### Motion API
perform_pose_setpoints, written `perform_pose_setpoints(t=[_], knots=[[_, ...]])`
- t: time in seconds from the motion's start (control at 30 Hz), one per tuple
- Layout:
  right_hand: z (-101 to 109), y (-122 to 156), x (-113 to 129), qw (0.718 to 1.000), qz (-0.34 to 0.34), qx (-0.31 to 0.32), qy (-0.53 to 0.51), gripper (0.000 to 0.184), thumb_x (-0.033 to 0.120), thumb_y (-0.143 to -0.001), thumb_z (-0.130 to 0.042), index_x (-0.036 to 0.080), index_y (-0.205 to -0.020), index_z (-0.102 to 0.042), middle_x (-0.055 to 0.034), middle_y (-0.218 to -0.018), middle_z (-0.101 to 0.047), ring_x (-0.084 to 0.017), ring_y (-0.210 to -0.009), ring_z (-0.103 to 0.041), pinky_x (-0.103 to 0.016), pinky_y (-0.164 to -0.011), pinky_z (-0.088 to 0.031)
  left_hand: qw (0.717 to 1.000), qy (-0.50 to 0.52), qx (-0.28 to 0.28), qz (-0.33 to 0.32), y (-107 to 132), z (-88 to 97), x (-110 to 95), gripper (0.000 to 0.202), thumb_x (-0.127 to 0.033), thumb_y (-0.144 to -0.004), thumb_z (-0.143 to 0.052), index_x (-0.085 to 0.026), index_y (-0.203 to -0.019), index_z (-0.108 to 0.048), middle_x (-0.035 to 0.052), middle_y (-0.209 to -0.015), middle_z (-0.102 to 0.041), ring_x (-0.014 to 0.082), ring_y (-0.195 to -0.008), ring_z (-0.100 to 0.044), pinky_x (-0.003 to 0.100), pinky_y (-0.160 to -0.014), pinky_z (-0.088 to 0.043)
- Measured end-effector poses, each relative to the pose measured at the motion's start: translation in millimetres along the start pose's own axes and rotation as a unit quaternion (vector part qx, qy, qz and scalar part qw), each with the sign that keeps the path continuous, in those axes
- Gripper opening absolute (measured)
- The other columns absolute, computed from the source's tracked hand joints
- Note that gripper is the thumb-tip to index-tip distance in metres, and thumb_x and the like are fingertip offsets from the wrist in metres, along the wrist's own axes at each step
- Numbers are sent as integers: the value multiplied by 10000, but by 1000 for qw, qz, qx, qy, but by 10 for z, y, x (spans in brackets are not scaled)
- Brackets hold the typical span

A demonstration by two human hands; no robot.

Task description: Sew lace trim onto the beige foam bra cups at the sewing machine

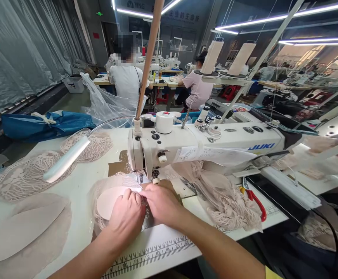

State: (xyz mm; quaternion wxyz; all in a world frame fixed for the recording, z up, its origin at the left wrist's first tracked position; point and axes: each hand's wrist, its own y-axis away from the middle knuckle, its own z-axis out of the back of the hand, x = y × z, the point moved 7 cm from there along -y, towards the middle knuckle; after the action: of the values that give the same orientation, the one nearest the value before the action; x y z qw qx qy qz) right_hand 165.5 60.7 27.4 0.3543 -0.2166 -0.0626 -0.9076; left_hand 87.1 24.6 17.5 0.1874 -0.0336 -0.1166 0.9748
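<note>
At table's near edge, left hand [127,215] and right hand [160,203] together, pressing cup piece [108,201] flat under sewing machine [203,145] needle.

glossy plastic sewing machine [215,143], openwork lace [26,174], smooth foam cup [110,199]

Open table [84,182] left of the sewing machine [203,145]; lamp [65,161] overhangs it. Lace pile [229,201] and scissors [254,199] block the right side; ruler strip [157,250] in front lies free.
</note>
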Motion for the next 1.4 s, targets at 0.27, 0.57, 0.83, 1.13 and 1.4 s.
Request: perform_pose_setpoints(t=[0.27, 0.57, 0.83, 1.13, 1.4], knots=[[-190, -13, 90, 991, 2, 30, 132, 253, 77, -905, -454, 165, -1047, -644, -99, -1013, -630, -208, -915, -578, -290, -725, -475, 972, 225, 70, -24, -19, 218, 297, 363, -250, -979, -326, -166, -827, -645, 99, -878, -674, 194, -776, -622, 302, -688, -523], [-173, -106, 24, 987, -49, 21, 153, 320, 79, -911, -449, 175, -1162, -623, -121, -1024, -649, -224, -863, -581, -328, -726, -489, 984, 125, -35, -124, -131, -40, 413, 346, -181, -951, -377, -81, -1086, -679, 188, -1143, -687, 249, -875, -623, 370, -738, -554], [-148, -132, 18, 984, -61, 19, 167, 358, 58, -883, -451, 175, -1185, -602, -122, -1036, -641, -251, -911, -576, -338, -711, -482, 980, 153, -48, -116, -195, -23, 472, 324, -208, -955, -403, -129, -1060, -699, 145, -944, -724, 223, -765, -604, 343, -693, -517], [-200, -104, -28, 986, -44, 19, 160, 438, 26, -799, -514, 171, -1207, -586, -116, -1011, -641, -247, -905, -562, -325, -697, -450, 983, 161, -32, -88, -251, -57, 528, 336, -206, -966, -385, -153, -903, -711, 133, -935, -714, 237, -838, -602, 381, -772, -498], [-211, -55, -56, 990, -34, -29, 136, 375, -4, -787, -493, 188, -1081, -625, -67, -930, -623, -195, -804, -540, -287, -655, -408, 998, 54, 7, 9, -178, -179, 643, 358, -224, -934, -399, -191, -1193, -643, 134, -1256, -626, 375, -1195, -502, 536, -922, -452]])
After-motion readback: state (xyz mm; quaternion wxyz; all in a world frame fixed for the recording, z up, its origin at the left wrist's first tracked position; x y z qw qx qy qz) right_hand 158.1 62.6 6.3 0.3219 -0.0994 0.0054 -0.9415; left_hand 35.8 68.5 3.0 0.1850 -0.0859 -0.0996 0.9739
